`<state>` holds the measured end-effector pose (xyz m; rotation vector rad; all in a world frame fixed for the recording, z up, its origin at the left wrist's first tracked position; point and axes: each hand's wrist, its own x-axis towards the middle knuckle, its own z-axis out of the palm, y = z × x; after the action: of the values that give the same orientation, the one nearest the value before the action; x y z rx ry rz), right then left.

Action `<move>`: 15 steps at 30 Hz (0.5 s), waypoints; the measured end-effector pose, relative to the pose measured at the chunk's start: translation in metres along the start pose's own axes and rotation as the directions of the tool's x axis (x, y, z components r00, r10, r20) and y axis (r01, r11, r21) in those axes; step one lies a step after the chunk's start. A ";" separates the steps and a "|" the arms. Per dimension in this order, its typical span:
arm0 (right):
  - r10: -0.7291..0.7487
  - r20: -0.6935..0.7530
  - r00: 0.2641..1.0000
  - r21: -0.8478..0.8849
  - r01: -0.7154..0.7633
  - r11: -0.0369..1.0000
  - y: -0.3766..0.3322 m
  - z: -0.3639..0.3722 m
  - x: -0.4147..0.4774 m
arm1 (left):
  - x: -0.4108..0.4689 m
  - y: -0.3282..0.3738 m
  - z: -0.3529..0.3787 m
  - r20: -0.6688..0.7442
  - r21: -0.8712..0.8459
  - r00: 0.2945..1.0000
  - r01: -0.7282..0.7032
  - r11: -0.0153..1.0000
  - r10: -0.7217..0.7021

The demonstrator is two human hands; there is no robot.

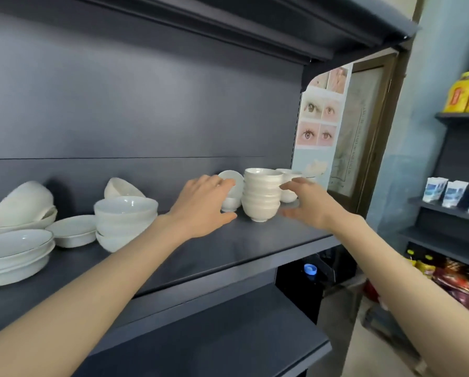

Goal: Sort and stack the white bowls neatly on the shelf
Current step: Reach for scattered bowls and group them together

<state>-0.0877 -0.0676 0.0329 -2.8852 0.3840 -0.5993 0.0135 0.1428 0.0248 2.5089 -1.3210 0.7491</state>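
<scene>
A tall stack of small white bowls stands on the dark shelf, right of centre. My left hand reaches in on its left with fingers spread, fingertips touching a tilted small bowl that leans over another small bowl. My right hand hovers open just right of the stack, thumb low, fingers near its upper rims. More small bowls sit behind my right hand, partly hidden.
A stack of wider bowls stands mid-left, with an overturned bowl behind it. Shallow dishes and plates with a tipped large bowl fill the left end. A second shelf unit with goods stands at right.
</scene>
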 end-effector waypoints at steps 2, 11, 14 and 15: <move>-0.009 -0.005 1.000 -0.006 0.009 1.000 0.027 -0.006 0.003 | 0.015 0.018 0.013 -0.012 0.036 1.000 0.015 0.999 -0.014; -0.053 0.011 0.999 0.033 0.053 0.998 0.108 -0.013 0.056 | 0.089 0.049 0.046 -0.011 0.087 0.995 0.100 0.991 -0.100; -0.081 0.025 0.996 0.052 0.079 0.995 0.132 0.004 0.082 | 0.111 0.047 0.068 0.000 0.046 0.991 0.137 0.989 -0.137; -0.093 0.031 0.995 0.064 0.091 0.994 0.138 0.011 0.090 | 0.118 0.045 0.076 0.001 0.022 0.988 0.155 0.988 -0.155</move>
<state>-0.0330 -0.2232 0.0264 -2.8617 0.2247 -0.5655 0.0580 0.0026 0.0198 2.5939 -1.1081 0.7300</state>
